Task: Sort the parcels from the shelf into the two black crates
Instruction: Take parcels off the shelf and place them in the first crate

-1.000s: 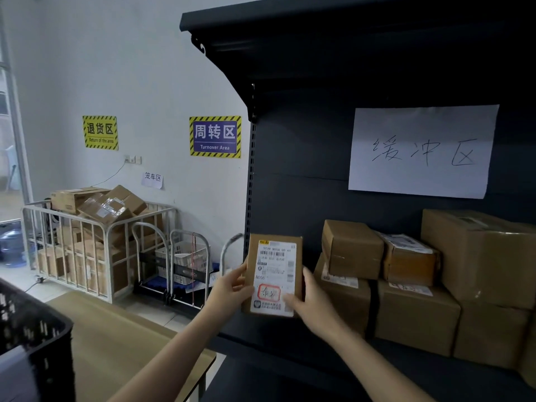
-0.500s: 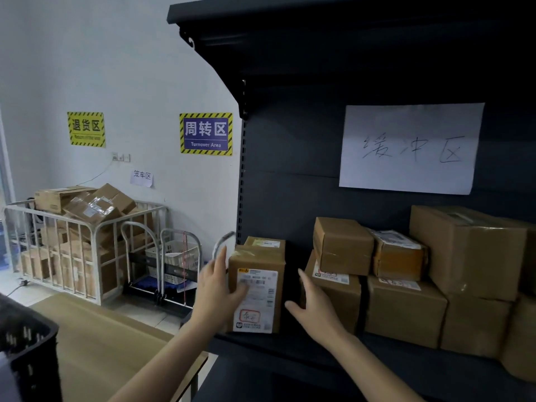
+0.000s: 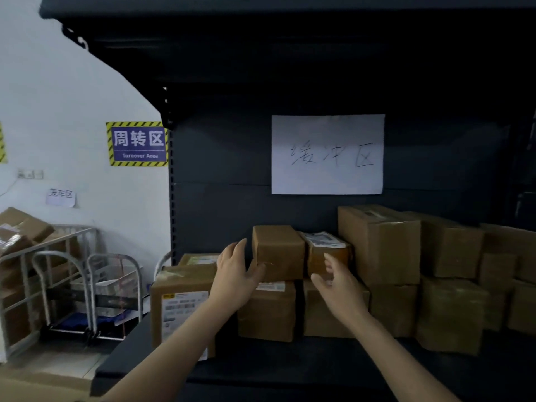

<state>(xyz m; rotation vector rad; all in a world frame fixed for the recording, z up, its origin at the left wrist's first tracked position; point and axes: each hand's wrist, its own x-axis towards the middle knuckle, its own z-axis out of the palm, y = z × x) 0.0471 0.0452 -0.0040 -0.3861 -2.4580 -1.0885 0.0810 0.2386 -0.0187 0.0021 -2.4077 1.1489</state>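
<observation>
Brown cardboard parcels are stacked along a dark shelf (image 3: 290, 369). A labelled parcel (image 3: 182, 306) stands upright at the shelf's left end, with nobody holding it. A small plain parcel (image 3: 278, 252) lies on top of a lower parcel (image 3: 268, 311). My left hand (image 3: 236, 274) is open at the small parcel's left side, thumb against its front lower corner. My right hand (image 3: 338, 285) is open just to the right and in front of it, over another small labelled parcel (image 3: 326, 250). No black crate is in view.
Larger parcels (image 3: 380, 245) fill the shelf's right side. A white handwritten paper sign (image 3: 327, 153) hangs on the shelf's back panel. To the left stand a metal cage cart (image 3: 34, 256) with boxes and two folded trolleys (image 3: 90, 297). A wooden table edge (image 3: 34, 384) shows at the lower left.
The labelled parcel that both hands held is now standing on the shelf's left end and released. Both hands have moved right and up to the small plain parcel. The view has shifted right.
</observation>
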